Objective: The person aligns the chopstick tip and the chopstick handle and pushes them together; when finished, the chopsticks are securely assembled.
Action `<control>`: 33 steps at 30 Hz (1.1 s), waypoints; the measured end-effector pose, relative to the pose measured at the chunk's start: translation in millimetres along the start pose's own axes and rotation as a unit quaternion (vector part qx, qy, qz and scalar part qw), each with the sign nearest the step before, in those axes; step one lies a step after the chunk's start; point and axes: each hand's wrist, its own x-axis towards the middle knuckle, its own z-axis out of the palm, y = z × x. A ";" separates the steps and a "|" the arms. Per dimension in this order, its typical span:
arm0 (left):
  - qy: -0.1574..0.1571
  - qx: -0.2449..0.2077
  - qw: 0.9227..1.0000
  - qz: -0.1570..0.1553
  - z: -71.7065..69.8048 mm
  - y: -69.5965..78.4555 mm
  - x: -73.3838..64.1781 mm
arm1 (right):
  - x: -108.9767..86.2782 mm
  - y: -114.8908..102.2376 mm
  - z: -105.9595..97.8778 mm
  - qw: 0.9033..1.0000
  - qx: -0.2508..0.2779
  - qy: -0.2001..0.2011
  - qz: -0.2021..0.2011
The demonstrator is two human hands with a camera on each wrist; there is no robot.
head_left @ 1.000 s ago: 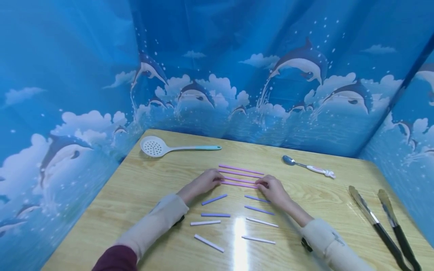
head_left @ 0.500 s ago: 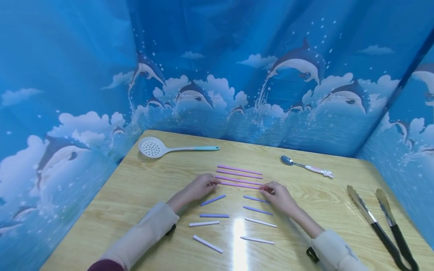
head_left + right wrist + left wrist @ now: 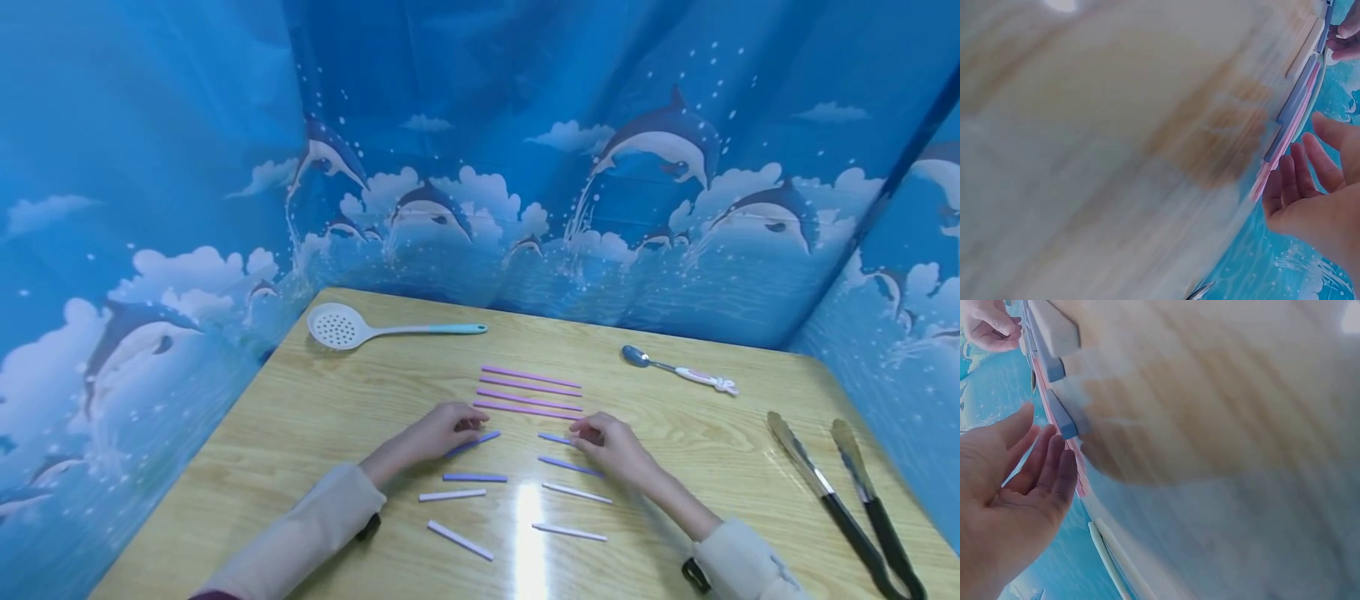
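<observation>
Several long pink sticks (image 3: 525, 410) lie side by side across the table. In the head view my left hand (image 3: 448, 429) hovers over a short blue stick (image 3: 472, 444) and hides part of it. Its fingers are loosely bent, with nothing between them in the left wrist view. My right hand (image 3: 611, 442) is beside the right end of the nearest pink stick and covers part of another blue stick (image 3: 555, 438). The right wrist view shows its fingers apart and holding nothing. Closer to me lie more blue sticks (image 3: 475, 477) and white sticks (image 3: 461, 540), in two columns.
At the back left lies a skimmer (image 3: 337, 327) with a turquoise handle. A spoon (image 3: 697, 377) with a white and pink handle is at the back right. Black-handled tongs (image 3: 855, 525) lie spread along the right side. Blue dolphin curtains (image 3: 480, 167) border the wooden table (image 3: 300, 433).
Both hands have left the ends of the nearest pink stick, which they were touching, and have drawn back toward me. The stick's left end is now uncovered.
</observation>
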 end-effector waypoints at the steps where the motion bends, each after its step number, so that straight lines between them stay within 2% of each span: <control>1: -0.004 0.002 1.000 -0.002 0.6 -0.2 -0.1 | -0.3 0.2 0.5 1.000 0.000 -0.004 -0.004; 7: -0.024 0.010 1.000 -0.011 3.6 -1.2 2.1 | -0.9 1.0 1.5 0.999 -0.014 -0.027 -0.031; 13: -0.029 0.029 0.999 0.012 4.3 -1.7 1.7 | -0.2 2.2 4.2 0.997 -0.033 -0.025 -0.061; 25: -0.028 0.039 0.998 0.031 5.7 -3.3 2.5 | 0.1 0.2 8.5 0.996 -0.044 -0.026 -0.072; 33: -0.030 0.044 0.998 0.027 6.0 -2.1 2.9 | 0.1 -1.6 7.0 0.998 -0.035 -0.029 -0.049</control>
